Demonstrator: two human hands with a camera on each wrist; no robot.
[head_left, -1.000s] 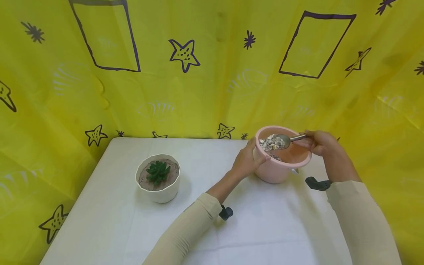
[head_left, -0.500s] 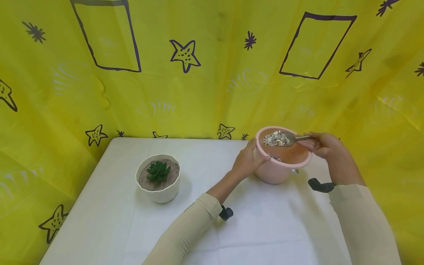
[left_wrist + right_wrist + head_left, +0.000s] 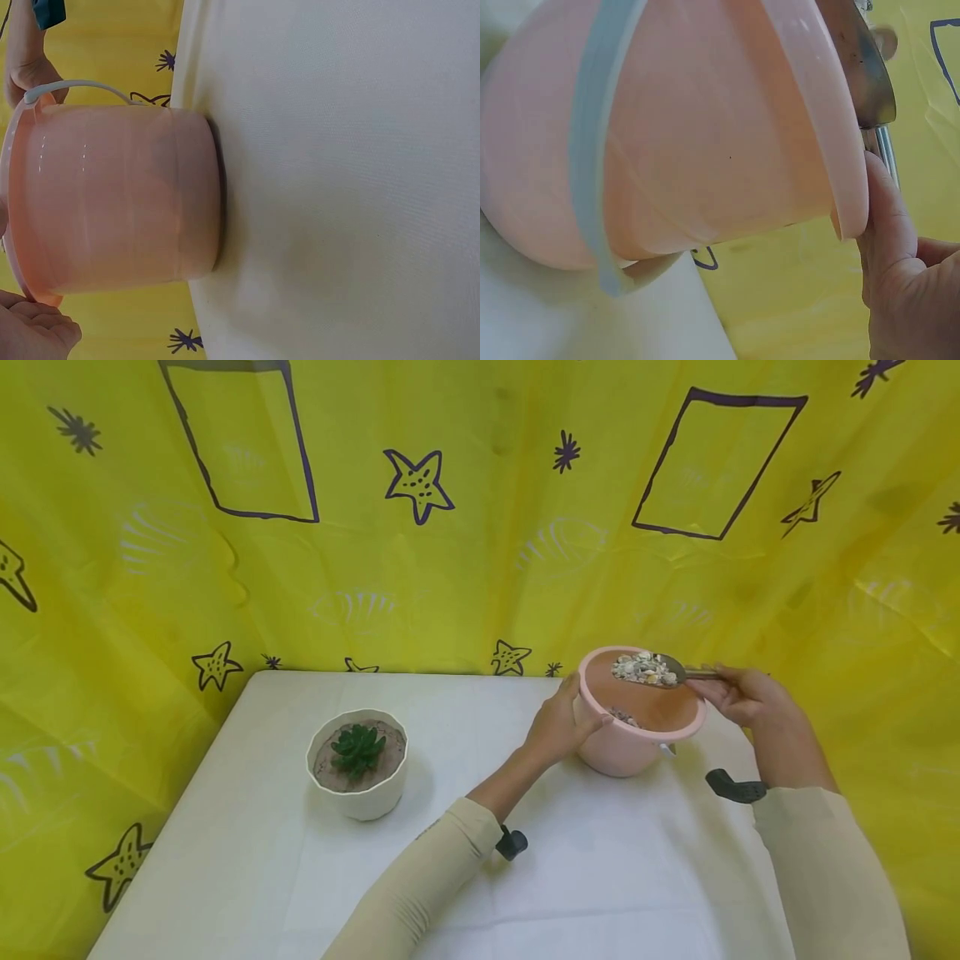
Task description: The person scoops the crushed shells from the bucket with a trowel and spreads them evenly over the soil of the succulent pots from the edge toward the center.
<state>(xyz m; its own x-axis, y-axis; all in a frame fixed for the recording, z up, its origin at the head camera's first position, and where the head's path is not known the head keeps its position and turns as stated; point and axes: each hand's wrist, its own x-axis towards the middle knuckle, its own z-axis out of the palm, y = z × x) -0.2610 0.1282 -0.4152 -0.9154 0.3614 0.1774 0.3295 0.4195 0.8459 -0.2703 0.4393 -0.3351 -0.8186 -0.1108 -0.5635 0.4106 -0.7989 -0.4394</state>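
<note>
Right hand (image 3: pixel 750 695): fingers bent, thumb and fingers pinching the handle of a metal scoop (image 3: pixel 671 667) at 3 o'clock of the bucket's rim.
Left hand (image 3: pixel 557 727): wrapped over the rim at 8 to 9 o'clock, thumb and fingers parted, gripping the bucket.
Scoop load: pale, mixed shell-like bits (image 3: pixel 641 669), heaped on the blade, which points to 9 o'clock above the bucket's mouth.
Pink bucket (image 3: pixel 618 753): base on the white tablecloth (image 3: pixel 225 868), between 3 and 4 o'clock from the head view's centre; greyish bits (image 3: pixel 624 717) show inside around 7 o'clock.
Bail handle (image 3: pixel 589 157): pale, hanging down against the bucket's outside.
White pot (image 3: pixel 371 802): well apart, near 9 o'clock from the bucket, bearing a green succulent (image 3: pixel 357 750).
Yellow curtain (image 3: pixel 480 568): 12 o'clock, behind the table, printed with stars.
</note>
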